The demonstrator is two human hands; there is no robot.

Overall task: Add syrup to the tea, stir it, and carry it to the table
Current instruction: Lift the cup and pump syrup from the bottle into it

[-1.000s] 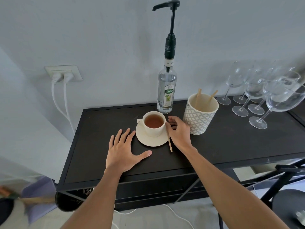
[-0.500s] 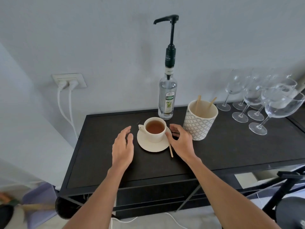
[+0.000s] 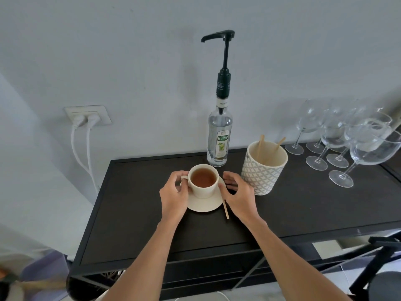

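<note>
A cream cup of brown tea [image 3: 203,191] stands on its saucer [image 3: 204,205] on the black sideboard [image 3: 303,205]. My left hand [image 3: 173,196] curls around the saucer's left rim, by the cup's handle. My right hand [image 3: 238,196] holds the right rim, thumb on top and fingers spread behind it. The saucer still rests on the top. A wooden stirrer [image 3: 226,210] lies flat just right of the saucer, under my right thumb. Right behind the cup stands the clear syrup bottle [image 3: 219,140], its black pump spout pointing left.
A patterned beaker [image 3: 260,177] with wooden stirrers stands right of the cup, close to my right hand. Several wine glasses [image 3: 347,140] crowd the back right corner. A wall socket [image 3: 89,116] with two white cables is at the left. Dark furniture [image 3: 382,276] is at the lower right.
My left hand has lifted off the sideboard top and moved right onto the saucer's left rim. My right hand stays at the right rim. The cup has not moved.
</note>
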